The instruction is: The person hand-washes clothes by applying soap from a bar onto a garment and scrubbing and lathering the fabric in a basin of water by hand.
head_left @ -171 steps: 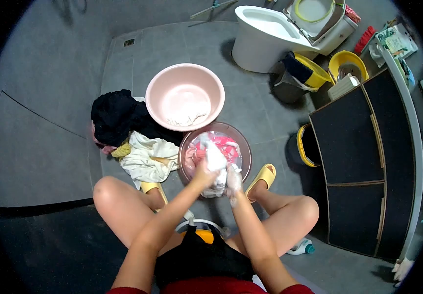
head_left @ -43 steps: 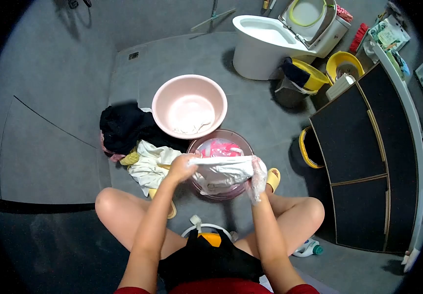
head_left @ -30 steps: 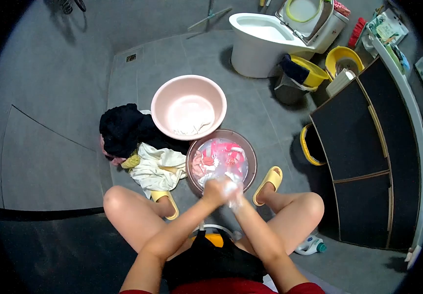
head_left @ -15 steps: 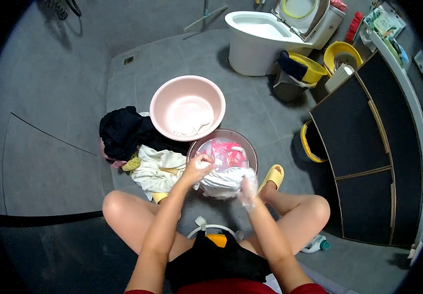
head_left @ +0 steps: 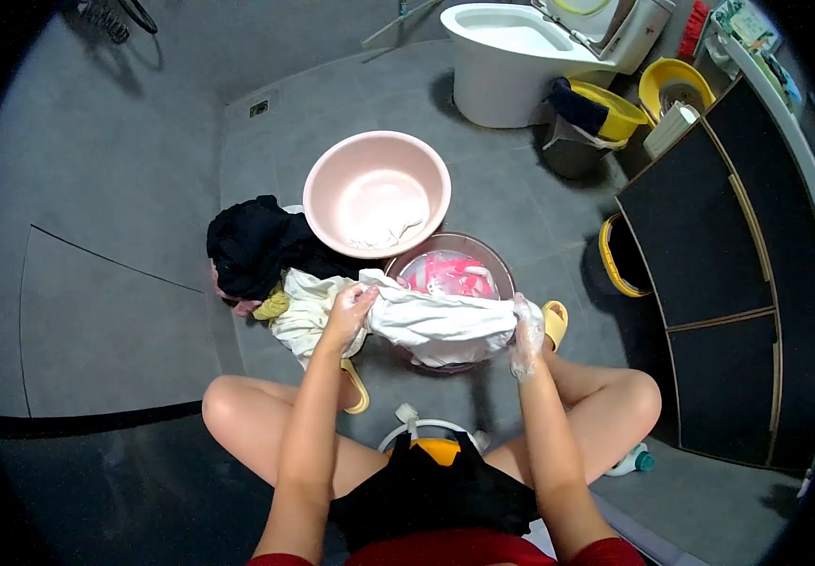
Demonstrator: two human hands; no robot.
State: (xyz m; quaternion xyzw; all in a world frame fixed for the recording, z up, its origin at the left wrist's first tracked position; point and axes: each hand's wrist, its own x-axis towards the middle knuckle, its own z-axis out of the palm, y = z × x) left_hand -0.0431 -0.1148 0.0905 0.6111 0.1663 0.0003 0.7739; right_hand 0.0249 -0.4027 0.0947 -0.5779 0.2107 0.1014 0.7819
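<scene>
Change since prev. frame (approx. half a sec. earlier): both hands now farther apart; white cloth [head_left: 440, 325], then bunched at brown basin [head_left: 494, 255], now drawn out lengthwise. Brown basin taken as ref. for all positions below.

Near: bottle w/ teal cap [head_left: 636, 460] on floor, near side & well to R of basin. L slipper [head_left: 357, 387], yellow, near side, to L.

Hands: L hand [head_left: 351, 316], at basin's L, fingers clenched round L end of white cloth, suds on fingers. R hand [head_left: 526, 335], at basin's R edge, clamped on opp. end, suds to wrist. White cloth spans between, above basin's near half, hiding that part of rim; whether it touches rim, cannot tell. R slipper [head_left: 556, 325], yellow, just R of basin, partly behind R hand.

Basin contents visible at far half: pink cloth [head_left: 454, 276] in water.

L of basin, on floor: white garment [head_left: 308, 307], yellow cloth [head_left: 273, 303], then black clothes [head_left: 256, 241], heaped together.

R of basin, apart: black bin w/ yellow rim [head_left: 620, 259].

Far: pink basin [head_left: 327, 189], immed. beyond & slightly L, small white item [head_left: 393, 231] inside. Toilet [head_left: 497, 94] well beyond, far side.
</scene>
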